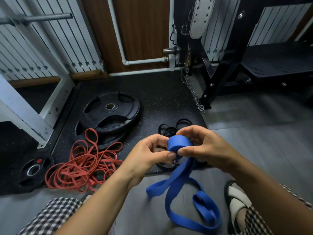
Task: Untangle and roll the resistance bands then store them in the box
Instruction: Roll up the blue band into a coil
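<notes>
One blue band (179,142) pinched — L hand (149,156), R hand (204,147); tail past mat (160,92) edge.

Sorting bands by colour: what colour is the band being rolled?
Blue. The band shows best in the head view, between both hands.

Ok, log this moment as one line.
step: rolling blue band | left hand: pinches roll | right hand: pinches roll | tail: unrolled, loose | red bands: tangled | black bands: heaped
</notes>
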`<state>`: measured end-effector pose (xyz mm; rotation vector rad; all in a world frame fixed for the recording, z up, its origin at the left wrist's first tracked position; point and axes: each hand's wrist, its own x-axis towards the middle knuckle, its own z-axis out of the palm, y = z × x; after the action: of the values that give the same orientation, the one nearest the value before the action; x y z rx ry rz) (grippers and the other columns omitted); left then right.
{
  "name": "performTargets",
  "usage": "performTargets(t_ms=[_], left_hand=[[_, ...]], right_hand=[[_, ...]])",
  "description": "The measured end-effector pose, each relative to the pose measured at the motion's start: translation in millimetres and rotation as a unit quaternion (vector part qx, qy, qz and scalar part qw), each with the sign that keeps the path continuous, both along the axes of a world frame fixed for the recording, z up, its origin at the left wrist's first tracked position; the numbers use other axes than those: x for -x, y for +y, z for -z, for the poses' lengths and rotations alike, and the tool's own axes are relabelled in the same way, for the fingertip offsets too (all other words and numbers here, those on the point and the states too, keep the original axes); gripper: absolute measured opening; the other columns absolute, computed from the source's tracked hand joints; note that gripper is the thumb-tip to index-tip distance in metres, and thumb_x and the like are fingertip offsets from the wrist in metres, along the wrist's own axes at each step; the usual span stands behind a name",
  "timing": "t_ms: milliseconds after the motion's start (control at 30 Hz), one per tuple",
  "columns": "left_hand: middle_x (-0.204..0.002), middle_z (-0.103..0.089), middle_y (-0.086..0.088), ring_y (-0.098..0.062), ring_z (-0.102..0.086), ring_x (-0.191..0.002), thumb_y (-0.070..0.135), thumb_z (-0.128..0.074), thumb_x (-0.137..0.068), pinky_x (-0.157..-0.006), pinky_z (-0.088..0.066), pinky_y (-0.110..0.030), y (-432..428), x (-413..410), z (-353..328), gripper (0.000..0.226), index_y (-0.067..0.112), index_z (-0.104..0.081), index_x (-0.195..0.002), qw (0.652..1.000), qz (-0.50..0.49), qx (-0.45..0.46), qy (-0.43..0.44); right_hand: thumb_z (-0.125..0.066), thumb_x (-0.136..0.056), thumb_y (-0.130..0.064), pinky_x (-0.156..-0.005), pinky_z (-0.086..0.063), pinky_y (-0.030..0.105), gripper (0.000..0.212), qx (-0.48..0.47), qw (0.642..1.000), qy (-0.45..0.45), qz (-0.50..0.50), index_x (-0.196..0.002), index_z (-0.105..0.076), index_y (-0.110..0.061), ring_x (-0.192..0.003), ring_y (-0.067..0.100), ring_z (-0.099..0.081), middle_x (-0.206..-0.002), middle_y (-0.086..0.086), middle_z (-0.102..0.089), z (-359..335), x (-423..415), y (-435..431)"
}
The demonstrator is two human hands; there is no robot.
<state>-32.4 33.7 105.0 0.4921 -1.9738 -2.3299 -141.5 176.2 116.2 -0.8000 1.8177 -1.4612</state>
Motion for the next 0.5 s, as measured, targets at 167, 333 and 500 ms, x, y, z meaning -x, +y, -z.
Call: performTargets(t_ms=[167, 333, 500], left_hand=[[-0.08, -0.072, -0.008, -0.017, -0.07, -0.073, -0.004, -0.067, -0.069, -0.065, -0.056, -0.022, 1.6, -0.4, -2.1, 0.028, 0.006, -0.057, -0.093, 0.983, -0.052, -0.167, 0.047], [-0.083, -0.071, -0.014, -0.023, -0.071, -0.08, -0.003, -0.055, -0.068, -0.069, -0.058, -0.025, 6.3, 0.5, -1.7, 0.028, 0.002, -0.057, -0.095, 0.95, -0.077, -0.296, 0.054], [-0.089, -0.071, -0.014, -0.019, -0.071, -0.083, 0.003, -0.065, -0.062, -0.067, -0.056, -0.022, 4.9, 0.6, 3.9, 0.039, 0.002, -0.057, -0.101, 0.937, -0.103, -0.33, 0.054]], right_hand=[[-0.076, -0.06, -0.019, -0.083, -0.053, 0.024, 0.041, 0.036, 0.999, -0.018, 0.012, -0.099, -0.063, -0.019, -0.09, 0.012, -0.064, -0.102, 0.009, -0.068, 10.5, -4.3, -1.1], [-0.073, -0.064, -0.021, -0.075, -0.051, 0.019, 0.035, 0.11, 0.988, -0.078, 0.071, -0.099, -0.068, -0.023, -0.093, 0.011, -0.064, -0.108, 0.015, -0.065, 22.3, -21.1, -11.7], [-0.077, -0.068, -0.015, -0.073, -0.05, 0.015, 0.035, 0.128, 0.981, -0.122, 0.081, -0.101, -0.067, -0.017, -0.087, 0.006, -0.065, -0.109, 0.018, -0.064, 21.8, -26.5, -17.7]])
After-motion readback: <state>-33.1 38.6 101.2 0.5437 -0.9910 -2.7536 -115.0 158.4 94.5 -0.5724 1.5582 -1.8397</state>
